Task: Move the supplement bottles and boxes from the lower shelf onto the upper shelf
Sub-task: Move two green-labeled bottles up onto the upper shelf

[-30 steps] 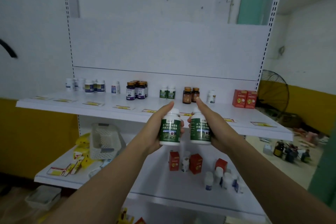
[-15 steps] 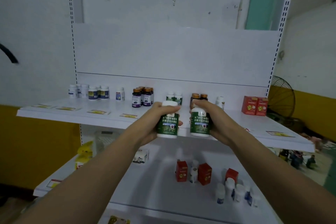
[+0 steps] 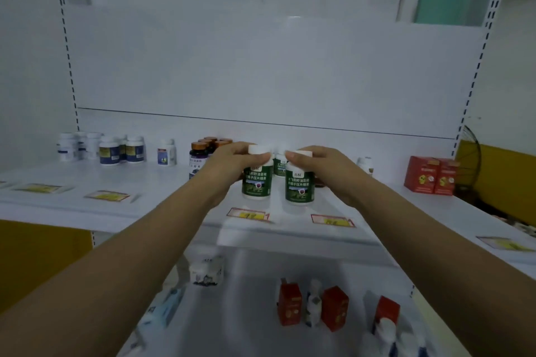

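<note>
Two white-capped bottles with green labels stand upright on the upper shelf (image 3: 150, 206), near its front. My left hand (image 3: 229, 165) grips the left green bottle (image 3: 256, 182) around its cap and side. My right hand (image 3: 324, 168) grips the right green bottle (image 3: 299, 185) the same way. Behind them another green bottle (image 3: 280, 164) shows between my hands. On the lower shelf (image 3: 249, 313) stand red boxes (image 3: 333, 309) and small white bottles (image 3: 385, 333).
Along the back of the upper shelf are white bottles (image 3: 101, 148), brown-capped dark bottles (image 3: 203, 151) and two red boxes (image 3: 432, 174) at the right. Yellow price tags (image 3: 249, 215) lie along its front edge. A white box (image 3: 206, 269) sits on the lower shelf.
Both hands rose from below the upper shelf's edge and moved forward over it. The two green bottles now rest on the shelf surface, still held.
</note>
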Motion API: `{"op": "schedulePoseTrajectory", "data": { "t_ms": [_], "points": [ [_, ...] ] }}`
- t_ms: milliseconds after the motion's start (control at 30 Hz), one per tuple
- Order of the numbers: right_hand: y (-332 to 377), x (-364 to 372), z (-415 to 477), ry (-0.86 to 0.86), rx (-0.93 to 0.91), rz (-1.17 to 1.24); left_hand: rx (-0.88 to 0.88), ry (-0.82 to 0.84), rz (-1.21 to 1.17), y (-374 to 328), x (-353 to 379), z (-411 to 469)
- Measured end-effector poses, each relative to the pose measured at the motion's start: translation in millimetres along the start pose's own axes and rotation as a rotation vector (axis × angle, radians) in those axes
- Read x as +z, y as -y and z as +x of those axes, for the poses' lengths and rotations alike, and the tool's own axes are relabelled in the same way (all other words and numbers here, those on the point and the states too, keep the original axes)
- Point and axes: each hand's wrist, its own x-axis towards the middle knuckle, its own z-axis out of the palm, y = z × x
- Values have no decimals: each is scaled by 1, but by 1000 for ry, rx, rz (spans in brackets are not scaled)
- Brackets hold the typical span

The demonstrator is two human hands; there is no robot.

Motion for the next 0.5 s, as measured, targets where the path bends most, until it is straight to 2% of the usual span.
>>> {"op": "schedulePoseTrajectory", "data": {
  "t_ms": [267, 500],
  "points": [
    [-29, -15, 114, -94, 60, -104, -71, -48, 183, 26, 15, 108],
    [-57, -8, 184, -91, 111, -261, -138, -104, 266, 53, 18, 170]
  ]
}}
